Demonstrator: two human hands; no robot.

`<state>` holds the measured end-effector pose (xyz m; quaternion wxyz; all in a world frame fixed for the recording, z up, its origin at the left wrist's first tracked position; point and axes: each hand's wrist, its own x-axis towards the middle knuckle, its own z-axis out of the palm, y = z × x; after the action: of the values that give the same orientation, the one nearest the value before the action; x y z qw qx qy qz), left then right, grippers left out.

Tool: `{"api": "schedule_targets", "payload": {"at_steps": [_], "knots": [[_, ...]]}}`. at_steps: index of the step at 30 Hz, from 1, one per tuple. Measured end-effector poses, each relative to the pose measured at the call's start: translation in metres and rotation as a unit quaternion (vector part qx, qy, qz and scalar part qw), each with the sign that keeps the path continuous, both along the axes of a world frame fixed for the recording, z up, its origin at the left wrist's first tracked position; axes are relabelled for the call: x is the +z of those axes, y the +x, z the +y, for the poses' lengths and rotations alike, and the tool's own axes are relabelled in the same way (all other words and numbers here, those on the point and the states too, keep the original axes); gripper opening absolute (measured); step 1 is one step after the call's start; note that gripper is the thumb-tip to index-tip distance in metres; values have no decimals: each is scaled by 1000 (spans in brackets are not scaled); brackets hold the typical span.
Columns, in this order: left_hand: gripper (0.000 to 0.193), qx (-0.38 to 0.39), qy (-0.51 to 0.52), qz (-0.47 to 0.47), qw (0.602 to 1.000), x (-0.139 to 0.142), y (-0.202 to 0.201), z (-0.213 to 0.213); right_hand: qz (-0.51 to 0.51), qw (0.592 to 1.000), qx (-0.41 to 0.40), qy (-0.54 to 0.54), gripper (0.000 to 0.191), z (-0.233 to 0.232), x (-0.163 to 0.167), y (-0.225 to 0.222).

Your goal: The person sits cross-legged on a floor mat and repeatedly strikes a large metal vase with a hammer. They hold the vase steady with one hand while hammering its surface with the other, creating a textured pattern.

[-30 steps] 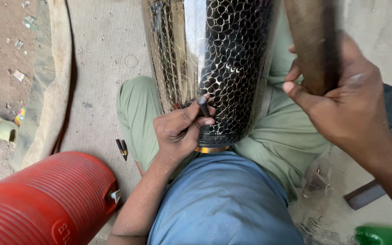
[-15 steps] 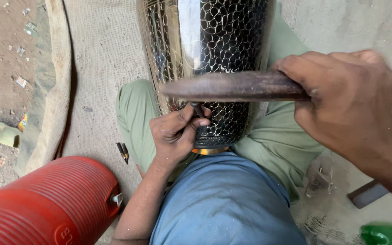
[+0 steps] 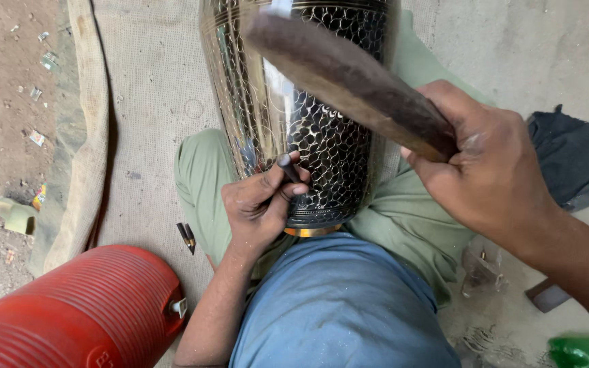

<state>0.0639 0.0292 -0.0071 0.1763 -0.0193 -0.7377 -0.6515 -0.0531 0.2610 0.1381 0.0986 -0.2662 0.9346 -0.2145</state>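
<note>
burlap mat (image 3: 151, 102); vase (image 3: 308, 136) lengthwise away, chisel (image 3: 288, 168) upright

Left hand (image 3: 260, 204) pinching punch (image 3: 289, 169) against engraved vase (image 3: 322, 136), right hand (image 3: 492, 170) raising mallet (image 3: 349, 82)

A floor-level craft workshop: burlap mat (image 3: 144, 102) on bare dirt ground (image 3: 1, 136).

Soft, even daylight, bright glare streaks on the metal vase (image 3: 308, 136), raised wooden mallet (image 3: 349, 82) slightly motion-blurred
</note>
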Motion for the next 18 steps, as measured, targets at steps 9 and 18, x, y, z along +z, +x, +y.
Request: {"api": "schedule_targets", "payload": {"at_steps": [9,18], "knots": [[40,-5,-27,-46,999,3,0,-2,77,997,28,17,42,-1,-1,6],[42,-15,-13,7,1000,-1,-1,-3,-23,999,-36,8,34,4,-9,9]]}}
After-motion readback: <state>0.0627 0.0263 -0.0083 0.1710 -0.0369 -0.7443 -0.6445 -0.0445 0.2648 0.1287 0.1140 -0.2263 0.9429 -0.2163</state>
